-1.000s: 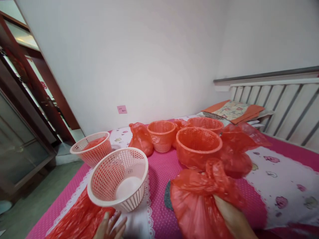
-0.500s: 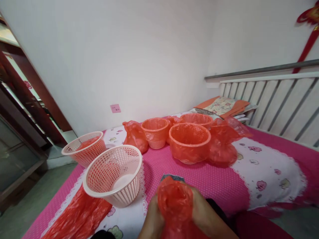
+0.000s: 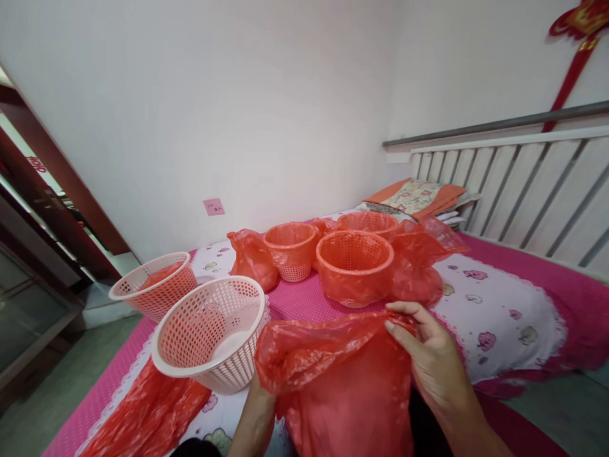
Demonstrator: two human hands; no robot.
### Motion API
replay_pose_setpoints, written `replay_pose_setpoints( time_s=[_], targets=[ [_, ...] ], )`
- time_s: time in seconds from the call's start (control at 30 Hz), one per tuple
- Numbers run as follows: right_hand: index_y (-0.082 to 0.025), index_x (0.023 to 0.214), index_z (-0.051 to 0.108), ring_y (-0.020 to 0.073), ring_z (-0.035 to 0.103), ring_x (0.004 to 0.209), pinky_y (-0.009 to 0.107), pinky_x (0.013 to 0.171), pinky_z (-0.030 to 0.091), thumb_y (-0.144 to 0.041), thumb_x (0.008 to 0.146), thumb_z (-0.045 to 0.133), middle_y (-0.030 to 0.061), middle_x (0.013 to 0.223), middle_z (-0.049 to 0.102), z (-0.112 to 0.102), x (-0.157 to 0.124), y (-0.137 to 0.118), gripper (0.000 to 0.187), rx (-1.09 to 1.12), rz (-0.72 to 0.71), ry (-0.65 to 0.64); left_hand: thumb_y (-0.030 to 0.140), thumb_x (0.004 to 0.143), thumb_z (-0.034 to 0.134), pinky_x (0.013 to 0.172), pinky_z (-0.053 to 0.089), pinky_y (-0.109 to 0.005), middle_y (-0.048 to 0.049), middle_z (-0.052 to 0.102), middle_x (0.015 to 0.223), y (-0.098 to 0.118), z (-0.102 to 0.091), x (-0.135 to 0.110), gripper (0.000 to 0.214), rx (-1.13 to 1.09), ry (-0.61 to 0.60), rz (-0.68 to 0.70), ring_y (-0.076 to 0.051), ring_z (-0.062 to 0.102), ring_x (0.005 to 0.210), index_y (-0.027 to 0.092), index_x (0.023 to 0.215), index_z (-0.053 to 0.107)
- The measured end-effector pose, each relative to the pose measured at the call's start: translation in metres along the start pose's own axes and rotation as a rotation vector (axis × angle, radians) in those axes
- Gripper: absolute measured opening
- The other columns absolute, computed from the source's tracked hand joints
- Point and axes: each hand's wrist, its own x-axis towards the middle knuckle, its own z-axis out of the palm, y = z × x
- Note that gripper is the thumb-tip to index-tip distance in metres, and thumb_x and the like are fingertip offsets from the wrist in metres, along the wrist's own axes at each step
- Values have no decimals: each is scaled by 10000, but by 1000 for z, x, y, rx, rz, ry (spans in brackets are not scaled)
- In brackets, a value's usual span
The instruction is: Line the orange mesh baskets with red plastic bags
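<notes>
The red bag (image 3: 354, 393), foreground, its top bunched half a second earlier and now stretched broad, apparently widening its mouth, is pinched at the rim by the right hand's (image 3: 436, 355) fingers, the left hand's (image 3: 261, 392) being hidden and undeterminable, with a pale basket (image 3: 233, 374) beyond on the bed (image 3: 295, 306).

The plastic bag (image 3: 352, 400) nearest my camera was a glossy, translucent red, pinker lower down. I saw pale pink on the front lattice basket (image 3: 238, 369) and the rear lattice basket (image 3: 166, 297), while the round basket (image 3: 354, 284) beyond looked orange-red. The sheet (image 3: 302, 303) was magenta with small white dots; the printed panel (image 3: 507, 312) was white, scattered with pink and olive motifs. From my distant station I also made out a pink note (image 3: 214, 207) on the off-white wall (image 3: 285, 114) and a red-and-gold hanging (image 3: 573, 71).
</notes>
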Motion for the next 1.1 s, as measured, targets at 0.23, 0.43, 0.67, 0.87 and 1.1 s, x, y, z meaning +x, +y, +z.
replay_pose_setpoints(
  time_s=[0.23,0.43,0.67,0.87,1.1],
  targets=[
    [-251,1037,720,200,680,881,342,837,559,-366,768,788,33,926,731,9,11,-12,300,-137,-201,33,485,737,827,1152,433,-511,-105,727,1295,26,17,1,508,101,145,155,-352,573,1329,232,1172,753],
    [-224,929,723,195,689,805,305,714,563,-426,737,829,51,880,732,0,14,1,298,-99,-124,47,563,693,841,1074,503,-522,-127,771,1181,13,28,-6,541,-43,48,0,-368,667,1190,201,1091,789],
    [-221,916,716,131,607,636,217,531,468,-441,774,825,21,782,696,21,-9,-13,283,-18,-35,-167,420,706,881,1163,425,-504,-130,701,1360,8,69,-27,632,195,-414,-91,-367,602,1315,264,1297,720],
    [-225,903,706,98,540,598,208,555,462,-434,751,865,-19,740,645,19,-9,-17,303,80,32,-224,564,702,851,1177,407,-515,-142,774,1192,-3,68,-31,524,70,-334,-82,-379,605,1303,209,1084,794],
    [-247,1115,710,239,693,1036,353,905,559,-577,798,797,91,1084,757,-12,8,-3,466,22,47,-262,412,678,860,1078,515,-517,-149,804,1072,-1,60,-15,395,-338,-55,-418,-380,706,1158,156,970,783]
  ],
)
